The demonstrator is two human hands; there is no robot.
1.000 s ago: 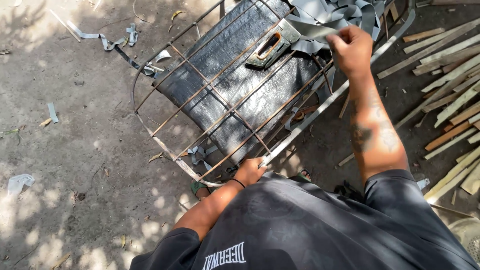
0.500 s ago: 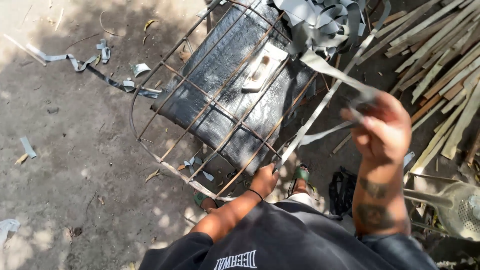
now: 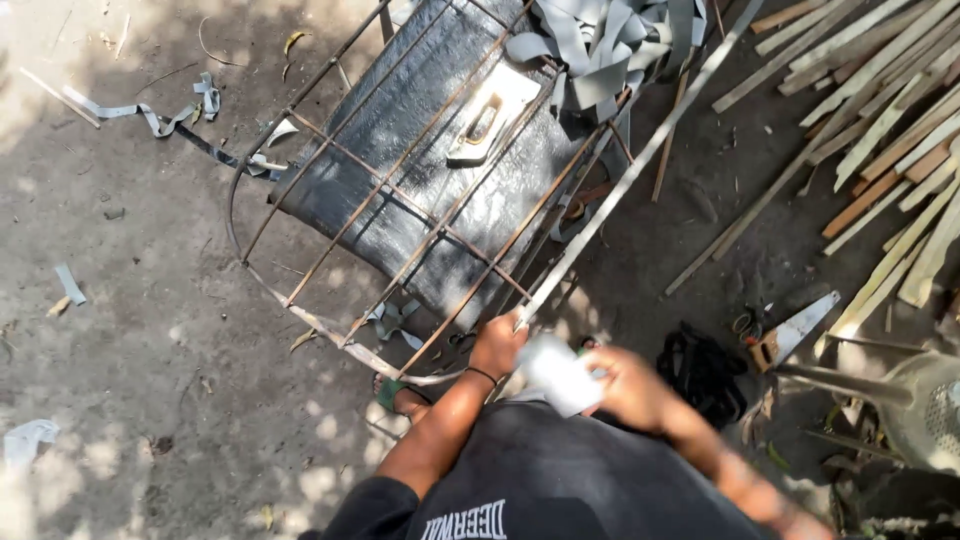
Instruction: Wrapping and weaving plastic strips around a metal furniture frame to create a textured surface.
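Gripping wire frame (image 3: pixel 400 200) w/ left hand (image 3: pixel 497 345).

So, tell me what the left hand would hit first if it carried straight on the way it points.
Likely the long grey strip it already touches; the left hand points up along it into the wire frame. Depth is unclear.

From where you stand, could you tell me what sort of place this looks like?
Probably an outdoor craft yard on bare earth: a rusty curved metal-rod frame lies on the sunlit dirt ground, split pale bamboo slats are piled to one side, and a heap of flat grey strips lies nearby.
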